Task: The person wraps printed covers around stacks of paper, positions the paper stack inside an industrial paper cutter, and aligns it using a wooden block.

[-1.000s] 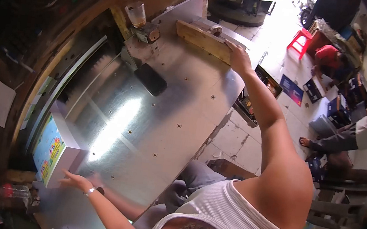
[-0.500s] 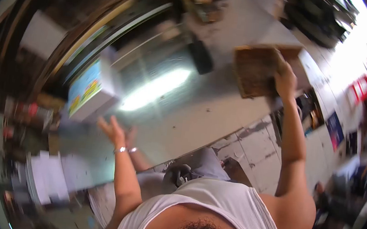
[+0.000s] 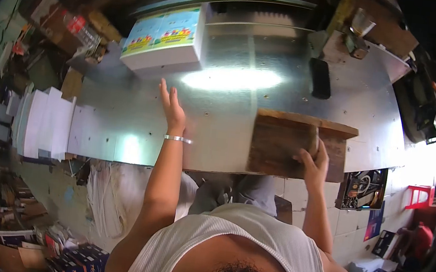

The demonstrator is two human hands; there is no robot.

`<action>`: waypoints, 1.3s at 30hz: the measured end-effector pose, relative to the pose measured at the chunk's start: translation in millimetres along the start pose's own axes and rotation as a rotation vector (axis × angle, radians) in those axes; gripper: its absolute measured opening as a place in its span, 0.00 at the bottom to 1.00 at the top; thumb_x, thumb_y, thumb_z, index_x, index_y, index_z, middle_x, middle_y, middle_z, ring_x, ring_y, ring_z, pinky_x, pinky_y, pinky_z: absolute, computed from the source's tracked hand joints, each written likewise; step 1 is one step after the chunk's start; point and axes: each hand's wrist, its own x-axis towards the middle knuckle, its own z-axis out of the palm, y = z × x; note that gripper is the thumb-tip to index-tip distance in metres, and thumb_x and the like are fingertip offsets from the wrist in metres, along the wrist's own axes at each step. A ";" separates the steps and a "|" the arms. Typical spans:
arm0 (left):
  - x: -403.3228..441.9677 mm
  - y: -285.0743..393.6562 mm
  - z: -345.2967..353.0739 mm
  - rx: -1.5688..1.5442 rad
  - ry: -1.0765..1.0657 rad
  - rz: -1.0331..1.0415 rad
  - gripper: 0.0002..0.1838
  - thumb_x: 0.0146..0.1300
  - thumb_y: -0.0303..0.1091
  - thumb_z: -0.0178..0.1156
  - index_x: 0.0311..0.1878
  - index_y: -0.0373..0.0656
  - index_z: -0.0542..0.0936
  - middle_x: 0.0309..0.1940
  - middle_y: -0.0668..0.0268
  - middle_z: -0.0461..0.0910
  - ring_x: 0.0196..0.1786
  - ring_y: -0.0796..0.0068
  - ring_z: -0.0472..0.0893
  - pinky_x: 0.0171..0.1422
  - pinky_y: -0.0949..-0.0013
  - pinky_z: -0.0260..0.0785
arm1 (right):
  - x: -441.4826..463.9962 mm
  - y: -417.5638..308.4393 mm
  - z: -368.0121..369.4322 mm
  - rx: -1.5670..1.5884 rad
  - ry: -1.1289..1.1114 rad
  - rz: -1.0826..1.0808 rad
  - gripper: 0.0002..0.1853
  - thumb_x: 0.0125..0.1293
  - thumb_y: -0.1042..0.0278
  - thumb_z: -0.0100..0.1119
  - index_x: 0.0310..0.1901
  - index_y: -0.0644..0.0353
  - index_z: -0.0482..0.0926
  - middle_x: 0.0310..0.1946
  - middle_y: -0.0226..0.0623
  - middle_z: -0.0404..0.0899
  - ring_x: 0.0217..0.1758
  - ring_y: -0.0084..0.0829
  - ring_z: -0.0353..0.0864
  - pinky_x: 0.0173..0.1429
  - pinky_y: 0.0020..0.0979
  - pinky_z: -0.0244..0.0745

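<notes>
My right hand (image 3: 316, 162) grips the upright handle of a dark wooden L-shaped board (image 3: 276, 145) with a raised lip along its far side. That board is at the front right of the shiny metal table (image 3: 218, 136); I cannot tell whether it rests fully on the surface. My left hand (image 3: 173, 108) is raised on edge over the left middle of the table, fingers stretched out and holding nothing. Just beyond it lies a thick stack of printed sheets (image 3: 165, 33) with a blue and yellow colourful top.
A black oblong object (image 3: 319, 79) lies right of centre. White paper stacks (image 3: 44, 123) stand at the left end. A tool-filled drawer (image 3: 363, 189) juts out at the right, with a glass (image 3: 362, 22) at the back and a red stool (image 3: 419, 197) beyond.
The view has turned and steadied. My right hand has brought the wooden board from the far right down to the table's front. My left hand stays open near the printed stack.
</notes>
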 end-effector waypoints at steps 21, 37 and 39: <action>34.8 -34.8 -324.7 1.227 -0.067 -0.198 0.45 0.69 0.68 0.53 0.81 0.51 0.60 0.82 0.47 0.50 0.83 0.38 0.47 0.83 0.32 0.35 | 65.7 35.3 469.8 -0.067 -0.299 0.230 0.09 0.62 0.75 0.63 0.38 0.61 0.71 0.21 0.32 0.73 0.18 0.27 0.73 0.24 0.31 0.71; 41.6 -35.8 -328.5 1.213 -0.071 -0.203 0.46 0.68 0.68 0.53 0.80 0.48 0.60 0.81 0.44 0.52 0.83 0.36 0.48 0.82 0.30 0.36 | 121.5 44.7 496.6 -0.070 -0.321 0.247 0.08 0.61 0.78 0.56 0.41 0.61 0.70 0.21 0.35 0.72 0.15 0.29 0.72 0.21 0.32 0.71; 44.6 -38.8 -328.6 1.195 -0.071 -0.206 0.46 0.68 0.68 0.54 0.81 0.48 0.60 0.81 0.45 0.52 0.83 0.36 0.48 0.82 0.30 0.36 | 135.1 41.7 504.2 -0.106 -0.344 0.260 0.07 0.61 0.78 0.55 0.40 0.61 0.70 0.20 0.35 0.71 0.15 0.29 0.72 0.21 0.32 0.71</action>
